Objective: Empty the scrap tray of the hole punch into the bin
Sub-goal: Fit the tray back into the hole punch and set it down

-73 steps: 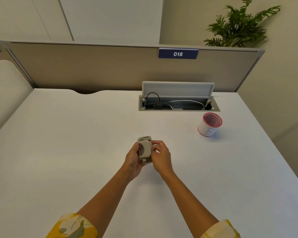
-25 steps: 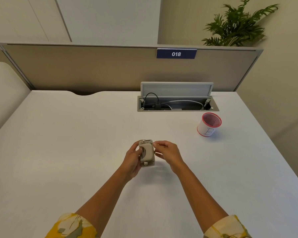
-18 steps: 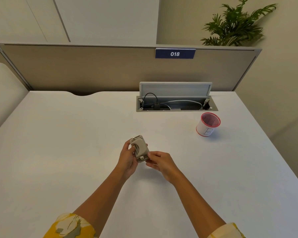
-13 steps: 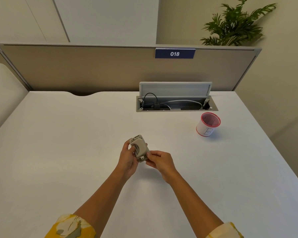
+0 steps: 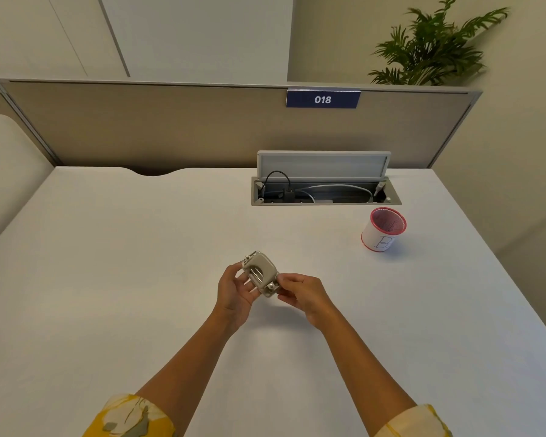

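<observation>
A small grey hole punch point(image 5: 260, 272) is held above the middle of the white desk point(image 5: 139, 279), tilted with its far end to the left. My left hand point(image 5: 235, 290) cups it from the left and below. My right hand point(image 5: 303, 293) pinches its near right end with thumb and fingers. The scrap tray on its underside is hidden. A small white bin point(image 5: 383, 229) with a red rim and a letter B on its side stands upright at the right, well apart from both hands.
An open cable hatch point(image 5: 325, 190) with its lid raised and cords inside is set into the desk's far side. A beige partition point(image 5: 171, 127) with a 018 label closes the back. A potted plant point(image 5: 435, 48) stands behind it. The desk's right edge runs past the bin.
The punch has turned from pointing straight away to tilted leftward. My right hand slid from its far right side down to its near end. Both hands shifted slightly left.
</observation>
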A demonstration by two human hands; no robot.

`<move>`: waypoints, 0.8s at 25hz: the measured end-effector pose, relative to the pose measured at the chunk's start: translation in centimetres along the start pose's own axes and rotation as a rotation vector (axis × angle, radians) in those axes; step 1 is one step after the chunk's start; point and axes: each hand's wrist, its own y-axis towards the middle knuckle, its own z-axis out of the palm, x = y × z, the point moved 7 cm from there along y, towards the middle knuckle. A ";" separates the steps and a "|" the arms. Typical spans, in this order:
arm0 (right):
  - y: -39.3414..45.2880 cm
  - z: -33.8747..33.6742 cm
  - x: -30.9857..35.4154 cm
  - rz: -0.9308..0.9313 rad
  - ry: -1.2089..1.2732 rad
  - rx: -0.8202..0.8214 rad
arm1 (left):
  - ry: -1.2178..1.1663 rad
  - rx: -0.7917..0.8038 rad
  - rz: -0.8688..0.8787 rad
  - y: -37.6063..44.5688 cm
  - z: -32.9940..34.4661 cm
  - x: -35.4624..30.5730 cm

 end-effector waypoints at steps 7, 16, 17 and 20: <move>0.5 -2.1 1.1 0.039 0.067 -0.040 | 0.333 0.100 -0.229 -0.7 0.2 1.2; 0.4 -2.0 1.8 -0.028 -0.158 -0.003 | 0.696 0.286 -0.263 -1.0 0.8 2.8; 0.4 -2.1 1.7 -0.026 -0.124 0.003 | 0.678 0.279 -0.245 -0.8 0.7 2.8; 0.3 -2.0 1.6 -0.027 -0.089 0.024 | 0.601 0.234 -0.183 -0.6 0.6 2.7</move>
